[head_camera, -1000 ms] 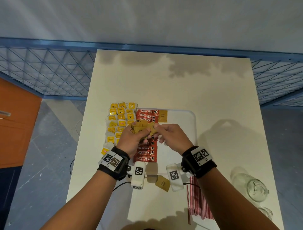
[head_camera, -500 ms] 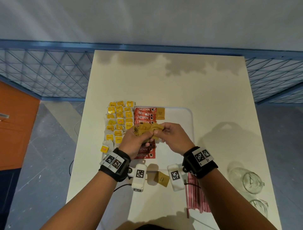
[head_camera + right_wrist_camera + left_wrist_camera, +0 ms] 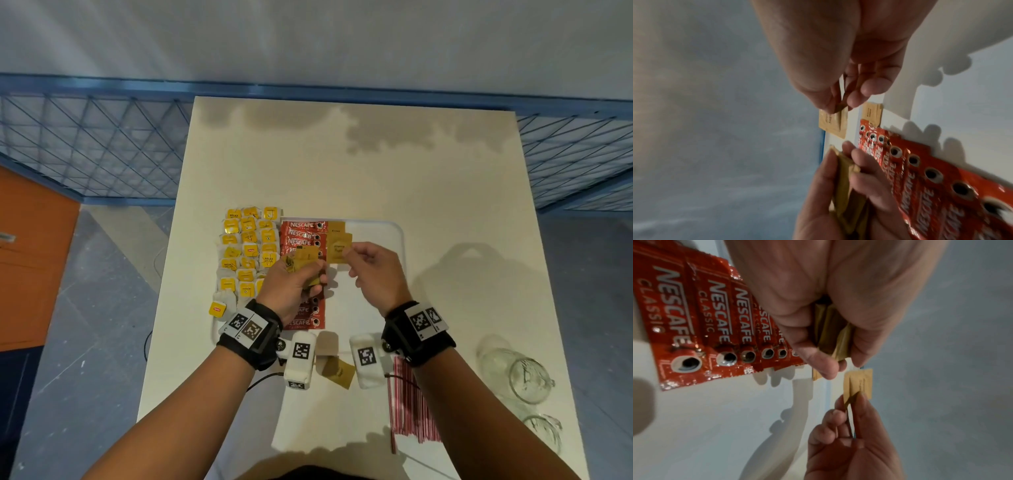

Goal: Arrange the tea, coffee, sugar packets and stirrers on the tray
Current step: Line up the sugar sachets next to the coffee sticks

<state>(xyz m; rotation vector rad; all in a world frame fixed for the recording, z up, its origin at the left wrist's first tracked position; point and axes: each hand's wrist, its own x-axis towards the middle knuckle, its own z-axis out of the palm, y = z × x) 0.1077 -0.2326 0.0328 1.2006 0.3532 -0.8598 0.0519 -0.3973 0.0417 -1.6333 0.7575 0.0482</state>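
My left hand (image 3: 308, 274) grips a small stack of brown sugar packets (image 3: 306, 260) above the row of red coffee sachets (image 3: 301, 233) on the white tray (image 3: 394, 240). My right hand (image 3: 352, 260) pinches a single brown sugar packet (image 3: 337, 251) by its near edge, just short of another sugar packet (image 3: 336, 226) lying at the tray's far end beside the coffee. In the right wrist view the pinched packet (image 3: 833, 123) hangs from thumb and finger. Yellow tea bags (image 3: 248, 246) fill the tray's left side. Red stirrers (image 3: 407, 404) lie on the table under my right forearm.
One loose sugar packet (image 3: 339, 371) lies on the table near the tray's front edge, between my wrists. Two glass jars (image 3: 524, 377) stand at the table's right front. A blue mesh fence (image 3: 85, 147) runs behind and beside the table.
My hands have drawn apart. The right hand has pulled one sugar packet off the left hand's stack and carried it away from me toward the tray's far end.
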